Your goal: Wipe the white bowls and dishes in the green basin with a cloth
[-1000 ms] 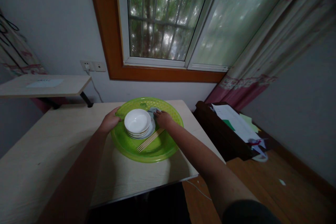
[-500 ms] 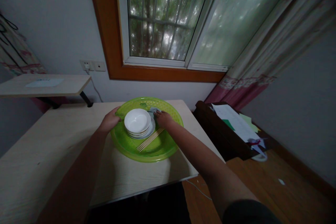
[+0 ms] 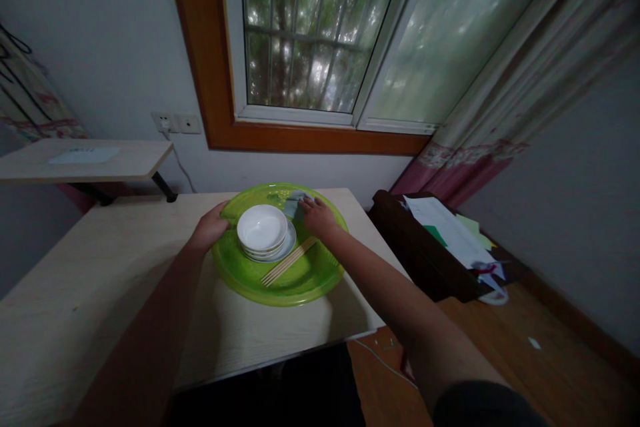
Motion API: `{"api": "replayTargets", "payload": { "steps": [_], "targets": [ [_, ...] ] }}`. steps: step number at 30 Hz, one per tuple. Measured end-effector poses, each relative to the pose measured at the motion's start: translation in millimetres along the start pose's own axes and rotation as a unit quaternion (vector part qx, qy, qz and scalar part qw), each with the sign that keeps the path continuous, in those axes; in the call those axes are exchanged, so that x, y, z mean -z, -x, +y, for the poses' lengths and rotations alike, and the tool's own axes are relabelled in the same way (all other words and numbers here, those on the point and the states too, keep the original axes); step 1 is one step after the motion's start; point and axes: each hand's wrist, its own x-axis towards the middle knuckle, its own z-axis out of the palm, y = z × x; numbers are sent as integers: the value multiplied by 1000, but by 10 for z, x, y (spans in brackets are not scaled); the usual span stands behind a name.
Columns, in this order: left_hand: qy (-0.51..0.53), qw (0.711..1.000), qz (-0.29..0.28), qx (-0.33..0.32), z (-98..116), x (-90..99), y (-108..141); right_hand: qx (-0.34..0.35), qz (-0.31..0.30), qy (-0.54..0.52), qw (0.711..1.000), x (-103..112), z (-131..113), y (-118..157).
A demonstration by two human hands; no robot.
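Pale table [image 3: 125, 247] is running from the person's lap back to the wall, its flat top bearing a round green tray [image 3: 233, 280] near the right end. On the tray's nearer side, several chopsticks [image 3: 289, 261] are lying together at a slant, probably set there because the crockery is taking up the left of the floor. White bowls [image 3: 262, 228] are nesting in a stack, which is presumably saving room, and a plate [image 3: 291, 240] is showing beneath and beside them. At the left rim, the left hand [image 3: 210, 228] is closing around the edge, thumb inward, likely steadying the tray. Farther in, the right hand [image 3: 319, 217] is reaching across with fingers loosely bent, their tips touching a grey cloth [image 3: 293, 207] spread on the tray's far part; whether they are pinching it or only pressing, I cannot tell. Beyond, a raised shelf [image 3: 133, 159] is standing on dark legs at the left, and a barred window [image 3: 305, 27] is giving onto greenery.
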Motion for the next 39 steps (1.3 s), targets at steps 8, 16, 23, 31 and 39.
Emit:
{"api": "replayTargets", "payload": {
  "steps": [8,16,23,31,39],
  "targets": [
    [-22,1000,5,-3,17,0,4,22,-84,24,996,182,245,474],
    [0,1000,2,5,37,-15,16,-14,-101,20,995,271,354,719],
    [3,1000,-5,-19,73,-2,58,22,-111,33,993,108,407,441],
    [-2,1000,0,-7,22,2,29,66,-41,25,997,33,380,61],
    [4,1000,5,-8,29,-21,47,41,-84,40,995,170,393,433]
  ]
}}
